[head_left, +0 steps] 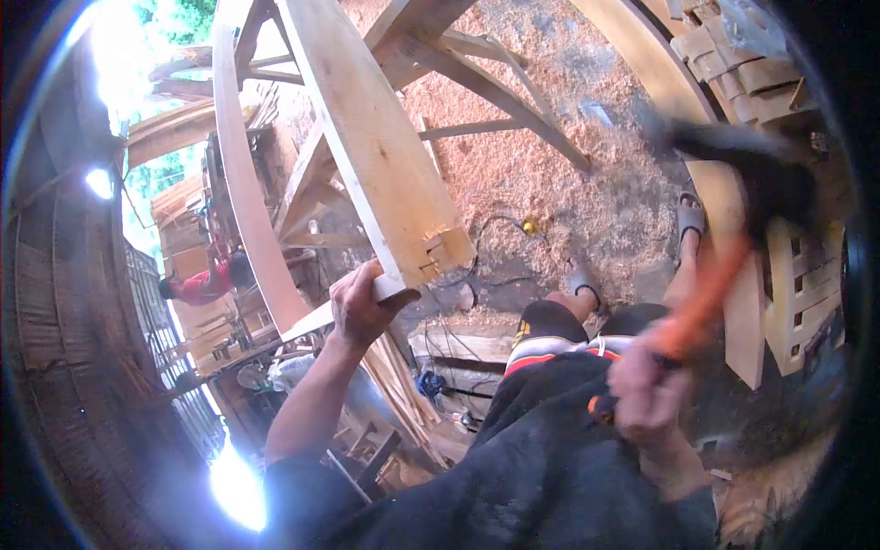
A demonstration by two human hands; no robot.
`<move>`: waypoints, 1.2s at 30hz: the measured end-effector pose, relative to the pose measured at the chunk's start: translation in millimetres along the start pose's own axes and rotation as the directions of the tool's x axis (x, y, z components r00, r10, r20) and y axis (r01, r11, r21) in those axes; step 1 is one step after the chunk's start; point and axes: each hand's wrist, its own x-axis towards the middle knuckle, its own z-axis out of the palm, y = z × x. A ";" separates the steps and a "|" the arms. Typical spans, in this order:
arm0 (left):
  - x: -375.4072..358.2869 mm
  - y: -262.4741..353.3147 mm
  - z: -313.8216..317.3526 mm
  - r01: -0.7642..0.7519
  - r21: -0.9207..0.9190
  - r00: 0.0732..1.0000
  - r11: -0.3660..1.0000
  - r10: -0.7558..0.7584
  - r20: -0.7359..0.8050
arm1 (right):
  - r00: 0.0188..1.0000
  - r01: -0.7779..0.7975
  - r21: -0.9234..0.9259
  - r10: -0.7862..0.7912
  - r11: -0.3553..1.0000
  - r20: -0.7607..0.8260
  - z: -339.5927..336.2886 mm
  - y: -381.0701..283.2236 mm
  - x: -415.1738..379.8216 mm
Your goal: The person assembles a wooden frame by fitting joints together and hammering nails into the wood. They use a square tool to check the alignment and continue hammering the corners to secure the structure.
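A thick, pale wooden beam (376, 128) runs from the top of the view down to its middle. Cut notches and a small tenon joint (438, 255) show at its near end. My left hand (357, 307) is closed round the lower corner of that end, thumb on one side and fingers on the other. In my right hand (646, 390) is a hammer (710, 298) with an orange handle. Its dark head is raised to the right, apart from the beam and smeared by motion.
Wooden trestle legs (513, 92) stand under the beam. Curved planks (243, 183) lean at left, and slotted boards (802, 293) stand at right. Shavings (568, 174) cover the floor, with a cable (486, 225) across it. Another person in red (206, 284) is at far left.
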 end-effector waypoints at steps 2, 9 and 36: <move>-2.0 -2.6 1.8 -0.017 -0.026 1.000 1.000 0.017 -0.016 | 0.878 0.269 -0.137 -0.184 0.953 0.443 -13.4 11.1 8.1; -0.9 -5.2 3.6 -0.044 -0.047 0.999 0.998 0.042 -0.035 | 0.792 0.565 -0.763 -0.056 -0.314 0.609 16.3 57.2 19.6; -2.3 -7.2 3.2 -0.071 -0.042 0.996 0.997 0.069 -0.048 | 0.608 0.691 -0.717 -0.462 -0.093 0.645 31.6 58.9 -3.0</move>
